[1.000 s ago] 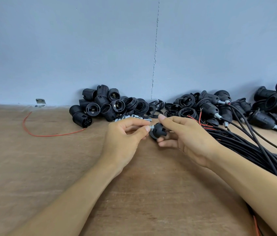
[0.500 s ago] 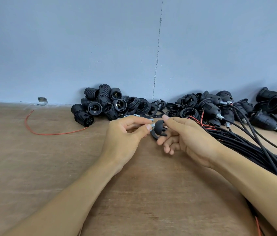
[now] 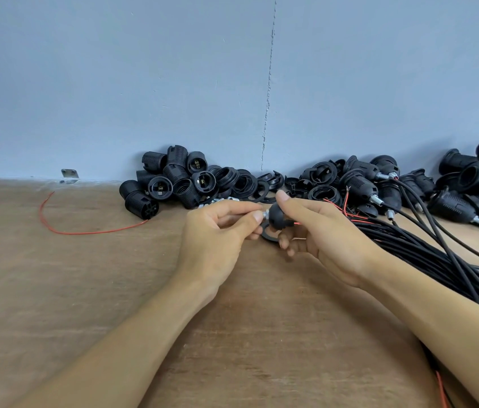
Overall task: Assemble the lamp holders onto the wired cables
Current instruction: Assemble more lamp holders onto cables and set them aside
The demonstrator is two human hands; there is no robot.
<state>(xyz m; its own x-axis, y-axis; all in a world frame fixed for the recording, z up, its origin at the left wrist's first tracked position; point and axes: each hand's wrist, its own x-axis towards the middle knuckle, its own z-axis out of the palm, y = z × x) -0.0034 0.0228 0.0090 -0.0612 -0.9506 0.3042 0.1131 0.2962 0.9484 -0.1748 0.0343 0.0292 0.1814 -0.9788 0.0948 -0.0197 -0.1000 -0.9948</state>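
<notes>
My right hand [image 3: 317,231] grips a small black lamp holder cap [image 3: 280,217] between thumb and fingers, just above the table. A silver threaded fitting [image 3: 264,214] sticks out of the cap's left side, and my left hand [image 3: 217,234] pinches it with thumb and forefinger. A thin red wire [image 3: 296,223] shows at the cap's right side. A black ring [image 3: 269,233] lies on the table below the cap. The bundle of black cables [image 3: 426,254] runs from my right hand off to the right.
Loose black lamp holder bodies [image 3: 170,184] and rings [image 3: 264,187] are piled along the blue wall. Holders fitted on cables [image 3: 362,184] lie at the back right. A loose red wire [image 3: 85,231] curls on the wooden table [image 3: 55,290] at left. A metal bracket [image 3: 70,173] sits by the wall.
Both hands have stayed together at the table's middle. The cap has turned a little in my right hand, and the black ring below it now shows.
</notes>
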